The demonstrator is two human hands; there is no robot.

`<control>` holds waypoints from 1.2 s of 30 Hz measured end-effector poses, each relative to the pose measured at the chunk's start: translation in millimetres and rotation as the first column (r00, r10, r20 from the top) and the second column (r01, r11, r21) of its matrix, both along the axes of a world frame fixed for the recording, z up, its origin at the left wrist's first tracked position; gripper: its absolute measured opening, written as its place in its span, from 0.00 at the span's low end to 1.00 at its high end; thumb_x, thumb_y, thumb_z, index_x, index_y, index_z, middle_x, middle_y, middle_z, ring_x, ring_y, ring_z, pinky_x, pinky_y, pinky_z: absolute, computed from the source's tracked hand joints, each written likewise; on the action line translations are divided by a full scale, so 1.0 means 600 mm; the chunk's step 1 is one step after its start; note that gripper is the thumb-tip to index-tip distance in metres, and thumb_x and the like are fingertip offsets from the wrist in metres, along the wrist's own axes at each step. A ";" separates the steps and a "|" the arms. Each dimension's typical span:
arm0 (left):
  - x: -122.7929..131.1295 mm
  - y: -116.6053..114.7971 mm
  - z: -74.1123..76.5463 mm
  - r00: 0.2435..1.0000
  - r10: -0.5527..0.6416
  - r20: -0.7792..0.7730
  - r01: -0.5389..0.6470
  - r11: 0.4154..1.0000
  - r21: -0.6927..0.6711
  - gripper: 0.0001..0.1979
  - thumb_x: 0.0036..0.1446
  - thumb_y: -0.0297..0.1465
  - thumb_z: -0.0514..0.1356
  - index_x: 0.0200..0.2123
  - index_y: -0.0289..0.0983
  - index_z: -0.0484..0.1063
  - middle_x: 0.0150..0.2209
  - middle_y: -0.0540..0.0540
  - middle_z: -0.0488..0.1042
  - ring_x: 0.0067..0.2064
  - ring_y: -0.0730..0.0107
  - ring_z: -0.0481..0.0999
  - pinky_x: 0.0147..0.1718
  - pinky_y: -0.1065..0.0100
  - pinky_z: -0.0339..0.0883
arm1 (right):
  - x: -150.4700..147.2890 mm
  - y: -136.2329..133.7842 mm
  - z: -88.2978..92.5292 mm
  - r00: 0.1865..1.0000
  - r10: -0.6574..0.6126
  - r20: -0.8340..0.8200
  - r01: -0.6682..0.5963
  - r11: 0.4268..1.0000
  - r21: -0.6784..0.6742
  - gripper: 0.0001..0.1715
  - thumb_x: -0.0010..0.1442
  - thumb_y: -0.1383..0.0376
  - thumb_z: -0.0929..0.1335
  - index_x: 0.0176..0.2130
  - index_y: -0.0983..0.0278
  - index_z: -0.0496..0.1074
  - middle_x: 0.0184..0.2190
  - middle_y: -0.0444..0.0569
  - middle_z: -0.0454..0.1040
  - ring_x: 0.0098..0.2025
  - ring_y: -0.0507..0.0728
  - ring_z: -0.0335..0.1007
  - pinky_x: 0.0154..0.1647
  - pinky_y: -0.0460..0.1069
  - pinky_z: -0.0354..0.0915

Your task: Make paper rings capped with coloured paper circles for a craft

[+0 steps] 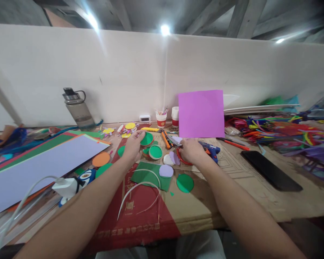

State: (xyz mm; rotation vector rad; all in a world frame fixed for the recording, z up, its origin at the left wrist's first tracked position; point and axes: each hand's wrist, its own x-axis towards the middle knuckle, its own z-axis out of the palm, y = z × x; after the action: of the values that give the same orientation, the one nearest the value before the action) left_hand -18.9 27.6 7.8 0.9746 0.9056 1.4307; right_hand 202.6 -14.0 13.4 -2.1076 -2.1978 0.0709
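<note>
Green round piece point(147, 139) is sitting just left of the frame's center, my left hand point(134, 146) touching its left side with fingers bent; whether I am gripping it, I cannot tell. At far left, a lilac sheet point(56, 162) is lying before a gray water bottle point(79, 113). An orange disc point(101, 159) is lying left of my wrist. At center, a second green round piece point(155, 152) is resting above a dark green sheet point(140, 177). Right of center, my right hand point(191, 149) is curling beside scissors point(175, 141), below a purple sheet point(201, 114); its fingertips are hidden, so I cannot tell its hold. A black phone point(271, 170) is lying at lower right.
</note>
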 end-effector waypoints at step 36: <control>0.037 -0.030 0.002 0.947 -0.306 -0.102 0.310 0.951 0.023 0.23 0.41 0.40 0.72 0.36 0.35 0.68 0.23 0.51 0.72 0.20 0.76 0.70 0.17 0.75 0.60 | -0.052 -0.001 -0.006 0.127 0.415 -0.901 -0.267 0.889 0.372 0.34 0.48 0.59 0.75 0.52 0.59 0.64 0.48 0.49 0.71 0.48 0.56 0.70 0.48 0.52 0.69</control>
State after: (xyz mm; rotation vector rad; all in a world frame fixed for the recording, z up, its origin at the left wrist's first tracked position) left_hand 3.2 9.4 9.0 1.1686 0.7584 1.1465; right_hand 171.4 -14.5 10.0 -0.8050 -1.6041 0.9931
